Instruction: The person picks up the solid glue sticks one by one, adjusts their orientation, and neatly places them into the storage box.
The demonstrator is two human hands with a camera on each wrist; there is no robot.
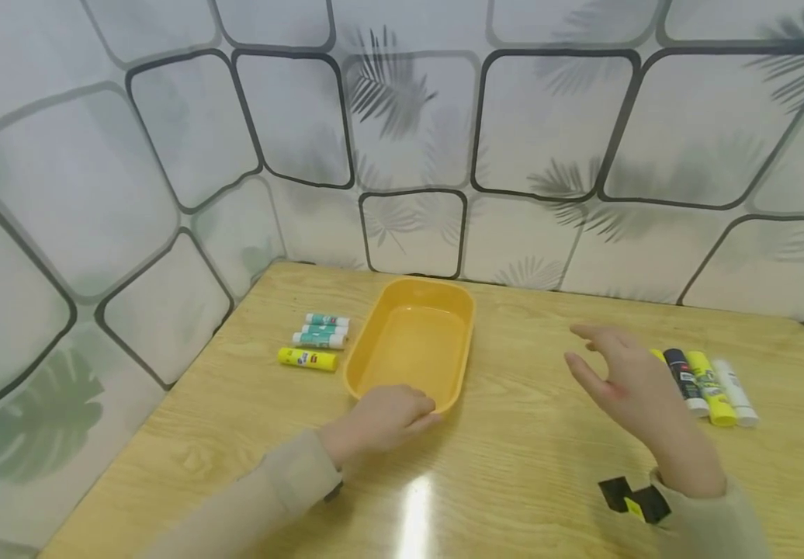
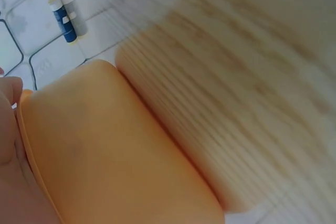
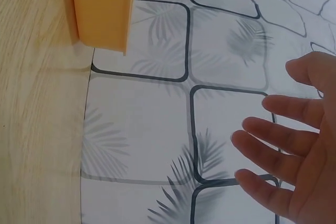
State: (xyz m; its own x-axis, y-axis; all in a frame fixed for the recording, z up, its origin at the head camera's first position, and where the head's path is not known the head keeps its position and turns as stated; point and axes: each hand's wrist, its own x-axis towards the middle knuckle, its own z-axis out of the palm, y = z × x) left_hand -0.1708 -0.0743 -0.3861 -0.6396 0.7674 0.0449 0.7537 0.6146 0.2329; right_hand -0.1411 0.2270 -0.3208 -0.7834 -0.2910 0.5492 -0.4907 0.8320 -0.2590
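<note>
- The orange-yellow tray [image 1: 412,341] stands on the wooden surface [image 1: 514,473], near the middle of the head frame; its floor is bare.
- At the near rim of the tray is the left hand [image 1: 382,418], with its fingers bent over this rim, gripping it; it covers a part of the edge.
- The right hand [image 1: 628,384], at the right of the frame, is opened with fingers apart and holds nothing.
- Behind this right hand, a yellow tube [image 1: 656,355] is almost hidden; next to it lie a dark blue tube [image 1: 683,376], a brighter yellow tube [image 1: 711,388] and a white tube [image 1: 735,392], side by side.
- Left of the tray, three green-and-white tubes [image 1: 324,330] lie together, and just below them is a yellow stick with a printed label [image 1: 307,359].
- Beside the right sleeve [image 1: 712,520], a black piece with yellow mark [image 1: 615,494] covers a little of the surface.
- The patterned wall [image 1: 412,229] closes the far side, across the top of the frame.
</note>
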